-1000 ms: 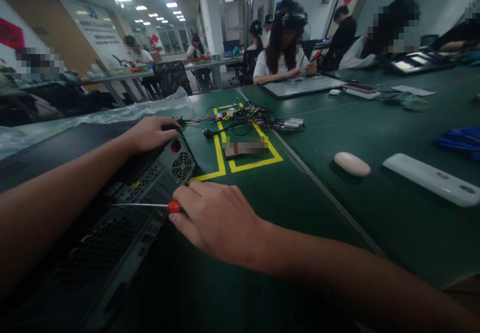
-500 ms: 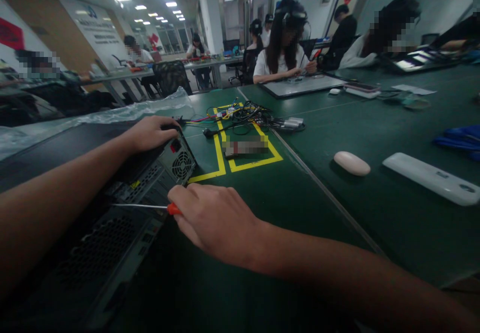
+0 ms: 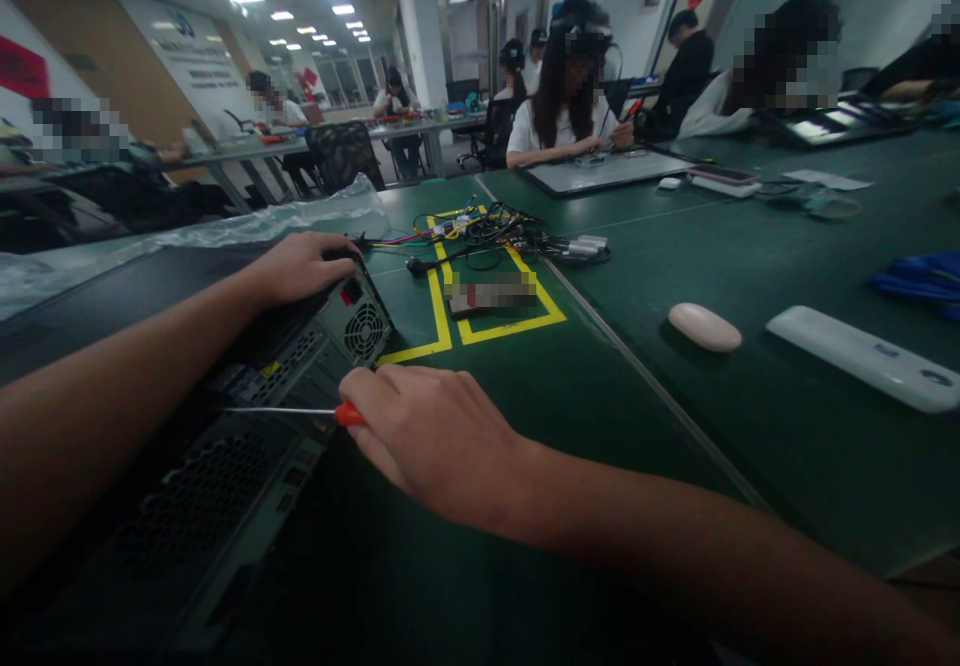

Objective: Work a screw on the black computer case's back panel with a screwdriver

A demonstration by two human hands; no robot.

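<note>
A black computer case [image 3: 225,466] lies on its side on the green table [image 3: 570,416], its rear panel with a fan grille [image 3: 364,330] facing me. My left hand [image 3: 304,264] rests on the case's upper far corner, fingers curled over the edge. My right hand [image 3: 435,436] is closed round a screwdriver with a red handle [image 3: 346,413]. Its thin metal shaft [image 3: 277,410] points left, level, with the tip against the case's rear panel.
A tangle of coloured cables [image 3: 495,228] lies on a yellow-taped square [image 3: 480,321]. A pale oval object [image 3: 703,327] and a white bar [image 3: 862,358] lie to the right, clear plastic wrap [image 3: 285,221] behind the case. Other people work at tables beyond.
My right hand has shifted slightly back and forth along the screwdriver's axis; the shaft stays on the rear panel. My left hand has not moved.
</note>
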